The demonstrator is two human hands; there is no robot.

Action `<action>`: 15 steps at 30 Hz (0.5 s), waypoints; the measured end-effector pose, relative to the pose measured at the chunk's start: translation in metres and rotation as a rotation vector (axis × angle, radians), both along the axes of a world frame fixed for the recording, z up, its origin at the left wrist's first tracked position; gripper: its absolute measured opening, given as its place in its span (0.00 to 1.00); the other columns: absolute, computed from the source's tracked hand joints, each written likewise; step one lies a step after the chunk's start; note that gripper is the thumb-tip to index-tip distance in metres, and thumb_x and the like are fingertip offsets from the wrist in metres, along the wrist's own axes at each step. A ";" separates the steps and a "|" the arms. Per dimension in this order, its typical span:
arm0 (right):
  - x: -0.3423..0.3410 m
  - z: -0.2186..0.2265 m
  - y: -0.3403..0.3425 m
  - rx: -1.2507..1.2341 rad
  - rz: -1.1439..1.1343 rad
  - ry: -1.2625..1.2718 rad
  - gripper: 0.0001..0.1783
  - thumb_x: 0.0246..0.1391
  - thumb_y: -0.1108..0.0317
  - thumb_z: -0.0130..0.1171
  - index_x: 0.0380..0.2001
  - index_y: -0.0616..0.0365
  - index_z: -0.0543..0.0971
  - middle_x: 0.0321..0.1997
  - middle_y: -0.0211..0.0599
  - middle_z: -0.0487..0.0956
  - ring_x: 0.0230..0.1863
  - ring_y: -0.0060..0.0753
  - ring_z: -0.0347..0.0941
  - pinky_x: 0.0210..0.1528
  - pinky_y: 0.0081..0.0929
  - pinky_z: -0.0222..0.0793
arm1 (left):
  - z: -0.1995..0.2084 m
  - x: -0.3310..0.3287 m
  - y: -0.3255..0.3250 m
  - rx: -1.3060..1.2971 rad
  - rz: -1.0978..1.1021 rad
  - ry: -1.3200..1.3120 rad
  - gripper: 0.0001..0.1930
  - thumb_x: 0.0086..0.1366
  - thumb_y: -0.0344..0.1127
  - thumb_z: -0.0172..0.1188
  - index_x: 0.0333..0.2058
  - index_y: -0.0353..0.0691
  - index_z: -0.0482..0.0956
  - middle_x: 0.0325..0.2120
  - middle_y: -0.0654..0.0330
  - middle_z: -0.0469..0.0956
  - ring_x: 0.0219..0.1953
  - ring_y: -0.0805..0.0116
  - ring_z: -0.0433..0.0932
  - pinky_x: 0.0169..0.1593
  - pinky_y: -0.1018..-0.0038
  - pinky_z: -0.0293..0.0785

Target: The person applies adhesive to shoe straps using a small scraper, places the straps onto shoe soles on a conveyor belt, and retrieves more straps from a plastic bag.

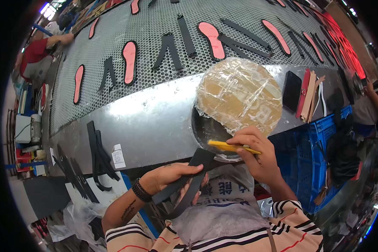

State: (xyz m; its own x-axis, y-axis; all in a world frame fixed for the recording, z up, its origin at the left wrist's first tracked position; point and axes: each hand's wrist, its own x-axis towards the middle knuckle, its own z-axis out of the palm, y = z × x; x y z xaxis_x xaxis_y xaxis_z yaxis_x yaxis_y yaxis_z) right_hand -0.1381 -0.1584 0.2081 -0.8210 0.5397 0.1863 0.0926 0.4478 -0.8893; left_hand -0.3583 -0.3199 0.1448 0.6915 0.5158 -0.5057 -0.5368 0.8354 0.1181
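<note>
My left hand (166, 174) is closed on black straps (202, 158), the thumb pressing on the upper one. One strap's wide end points up and away; another curves down over my apron. In my right hand (258, 153) is a yellow-handled brush (233, 147), pinched between thumb and fingers. Its tip lies just beyond the straps, near the front rim of a round pot (208, 128); whether it touches anything I cannot tell. A tan cardboard disc (239, 92) wrapped in clear film covers most of the pot, leaving its dark front-left part uncovered.
Pink-and-black insoles (130, 63) and black straps (169, 52) lie on a perforated mesh conveyor (84, 50). More straps (97, 153) rest at left. Right of the pot are a phone (292, 89), tan strips (311, 96) and blue crates (300, 157). Other people (33, 54) stand at the sides.
</note>
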 end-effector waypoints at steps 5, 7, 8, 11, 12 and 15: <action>-0.002 -0.004 0.003 -0.003 -0.005 0.020 0.13 0.59 0.76 0.58 0.48 0.60 0.78 0.45 0.42 0.78 0.47 0.43 0.75 0.49 0.34 0.70 | 0.005 0.003 0.004 -0.059 0.043 -0.014 0.18 0.76 0.45 0.48 0.41 0.31 0.72 0.25 0.52 0.80 0.25 0.58 0.85 0.30 0.62 0.86; -0.005 -0.004 0.004 0.002 0.041 0.041 0.14 0.59 0.76 0.59 0.48 0.61 0.78 0.45 0.42 0.78 0.47 0.44 0.75 0.50 0.34 0.70 | 0.007 0.002 0.007 -0.059 0.031 -0.034 0.17 0.75 0.44 0.49 0.41 0.31 0.71 0.25 0.53 0.79 0.25 0.57 0.85 0.30 0.61 0.86; -0.006 -0.005 0.004 0.004 0.088 0.061 0.14 0.59 0.77 0.59 0.49 0.61 0.78 0.45 0.43 0.78 0.47 0.44 0.76 0.50 0.34 0.71 | 0.008 0.002 0.008 -0.066 0.039 -0.031 0.16 0.75 0.43 0.49 0.41 0.31 0.71 0.24 0.52 0.79 0.24 0.58 0.85 0.30 0.61 0.86; -0.021 -0.009 -0.003 -0.020 -0.006 0.065 0.14 0.58 0.77 0.59 0.48 0.61 0.78 0.45 0.43 0.78 0.46 0.44 0.76 0.49 0.34 0.71 | 0.006 0.003 0.007 -0.063 0.050 -0.031 0.15 0.73 0.40 0.51 0.42 0.31 0.70 0.25 0.51 0.80 0.22 0.57 0.84 0.31 0.62 0.86; -0.025 -0.009 -0.004 -0.019 -0.004 0.067 0.14 0.58 0.77 0.59 0.48 0.61 0.78 0.45 0.43 0.78 0.46 0.44 0.76 0.49 0.34 0.71 | 0.001 0.001 0.004 -0.056 0.067 -0.032 0.14 0.73 0.39 0.52 0.42 0.30 0.70 0.25 0.49 0.81 0.21 0.57 0.84 0.32 0.61 0.86; -0.035 -0.012 -0.009 0.156 -0.056 0.085 0.14 0.55 0.80 0.60 0.46 0.62 0.78 0.45 0.43 0.78 0.46 0.46 0.76 0.47 0.35 0.72 | -0.015 -0.023 -0.015 0.175 -0.072 0.056 0.15 0.73 0.35 0.51 0.51 0.31 0.65 0.41 0.44 0.80 0.31 0.56 0.86 0.38 0.62 0.87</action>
State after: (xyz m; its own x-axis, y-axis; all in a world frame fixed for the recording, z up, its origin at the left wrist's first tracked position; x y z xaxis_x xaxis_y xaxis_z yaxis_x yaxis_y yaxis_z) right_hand -0.1735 -0.1675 0.1958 -0.7680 0.5435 0.3388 0.0491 0.5774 -0.8150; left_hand -0.3810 -0.3346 0.1301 0.7027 0.5497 -0.4516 -0.4651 0.8353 0.2931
